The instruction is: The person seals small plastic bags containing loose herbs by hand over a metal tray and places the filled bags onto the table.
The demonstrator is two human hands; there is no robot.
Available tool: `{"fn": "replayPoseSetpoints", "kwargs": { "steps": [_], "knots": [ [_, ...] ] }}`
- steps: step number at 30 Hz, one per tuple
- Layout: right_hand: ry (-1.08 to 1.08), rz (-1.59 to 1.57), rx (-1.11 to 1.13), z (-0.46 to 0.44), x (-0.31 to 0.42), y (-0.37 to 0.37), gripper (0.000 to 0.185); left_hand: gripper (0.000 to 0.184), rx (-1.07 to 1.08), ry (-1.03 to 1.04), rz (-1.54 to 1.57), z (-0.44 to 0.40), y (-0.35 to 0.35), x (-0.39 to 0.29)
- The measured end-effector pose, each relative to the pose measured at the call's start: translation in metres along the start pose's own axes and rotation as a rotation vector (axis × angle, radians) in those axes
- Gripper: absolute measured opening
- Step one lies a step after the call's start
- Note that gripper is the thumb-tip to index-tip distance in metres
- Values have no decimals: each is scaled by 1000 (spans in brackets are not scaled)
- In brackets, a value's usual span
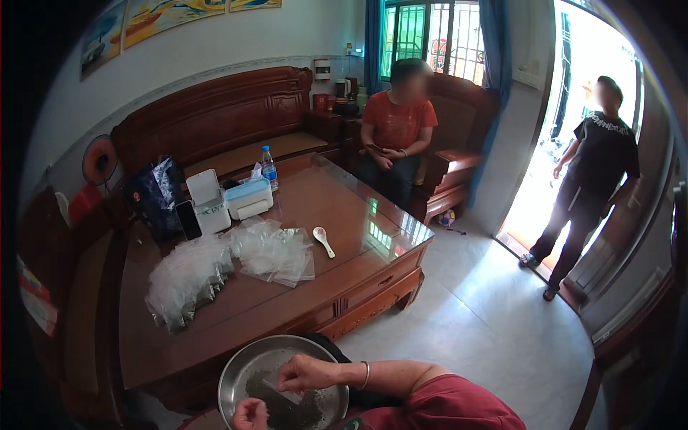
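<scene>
A round metal basin sits low in front of me, with dark, fine loose material spread on its bottom. My right hand, with a bangle at the wrist, is over the basin, its fingers pinched on a small clear plastic bag. My left hand is curled at the basin's near left side; what its fingers hold, if anything, I cannot make out. On the table beyond lie a heap of filled clear bags, a pile of flat clear bags and a white spoon.
The wooden table carries a white box, a phone, a tissue box, a water bottle and a dark bag. One person sits in an armchair; another person stands by the doorway.
</scene>
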State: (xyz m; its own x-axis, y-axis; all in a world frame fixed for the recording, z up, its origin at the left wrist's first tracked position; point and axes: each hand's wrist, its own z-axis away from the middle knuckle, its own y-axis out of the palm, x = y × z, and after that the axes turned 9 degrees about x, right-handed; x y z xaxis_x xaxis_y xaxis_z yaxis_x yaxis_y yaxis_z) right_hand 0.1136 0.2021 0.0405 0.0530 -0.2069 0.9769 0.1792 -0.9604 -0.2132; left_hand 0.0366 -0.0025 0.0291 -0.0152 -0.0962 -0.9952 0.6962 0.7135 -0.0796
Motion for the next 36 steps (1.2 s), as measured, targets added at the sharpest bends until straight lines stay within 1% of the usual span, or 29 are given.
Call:
{"fn": "replayPoseSetpoints", "kwargs": {
  "steps": [2, 3, 5, 6, 10, 11, 15, 16, 20, 21, 25, 30, 31, 35, 36],
  "knots": [
    [-10, -2, -11, 2, 2, 11, 11, 7, 37, -18, 28, 6, 19, -13],
    [-29, 5, -26, 1, 4, 16, 12, 7, 34, -13, 27, 7, 21, -14],
    [-74, 24, -62, -3, 5, 21, 14, 12, 125, 53, -104, 5, 23, -17],
    [-79, 29, -64, -4, 4, 22, 14, 12, 125, 61, -106, 4, 23, -19],
    [-121, -12, -92, -4, -1, 28, 16, 26, 147, -90, -208, 10, 23, -22],
    [-122, -12, -91, -5, -2, 30, 16, 26, 145, -90, -209, 11, 22, -23],
    [-76, -98, -58, -3, -4, 37, 18, 19, 115, 106, -418, 18, 27, -23],
    [-76, -99, -57, -3, -5, 38, 18, 19, 113, 105, -418, 18, 26, -24],
    [-124, -160, -31, -5, -11, 38, 18, 18, 238, 127, -505, 15, 17, -28],
    [-123, -158, -29, -4, -11, 38, 18, 18, 236, 127, -503, 15, 16, -27],
    [-126, -180, -20, -2, -8, 37, 18, 15, 326, -58, -211, 12, 12, -21],
    [-134, -317, 33, -2, -5, 40, 19, 15, 347, -65, -117, 16, 12, -14],
    [-136, -319, 33, -3, -6, 41, 19, 15, 346, -67, -119, 16, 11, -15],
    [-176, -526, 88, -4, -12, 50, 22, 17, 400, -28, -152, 16, 8, -17],
    [-176, -524, 86, -5, -12, 50, 22, 17, 402, -26, -152, 16, 8, -17]
  ]
}}
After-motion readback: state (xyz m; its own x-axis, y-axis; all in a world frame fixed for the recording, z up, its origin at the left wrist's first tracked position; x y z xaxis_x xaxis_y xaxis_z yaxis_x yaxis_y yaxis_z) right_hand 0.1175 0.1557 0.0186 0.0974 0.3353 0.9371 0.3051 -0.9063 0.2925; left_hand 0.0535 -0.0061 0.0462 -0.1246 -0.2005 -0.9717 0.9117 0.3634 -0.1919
